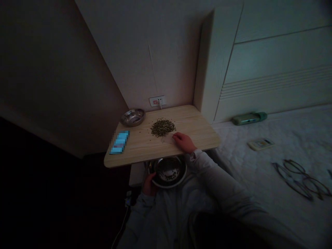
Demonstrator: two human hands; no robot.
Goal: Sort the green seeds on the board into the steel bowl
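Observation:
A pile of small greenish beans [162,127] lies on a light wooden table top [197,133]. My right hand [183,141] rests on the table just right of and below the pile, fingers curled together and touching the surface near a few pale bits. My left hand [148,184] grips the left rim of a steel bowl [169,171] held below the table's front edge. The bowl has several beans in its bottom.
A second, empty steel bowl [132,117] stands at the table's back left. A blue phone [119,141] lies near the left edge. A wall socket [157,101] sits behind. On the bed to the right lie a green case [249,118], a remote [260,144] and glasses [301,178].

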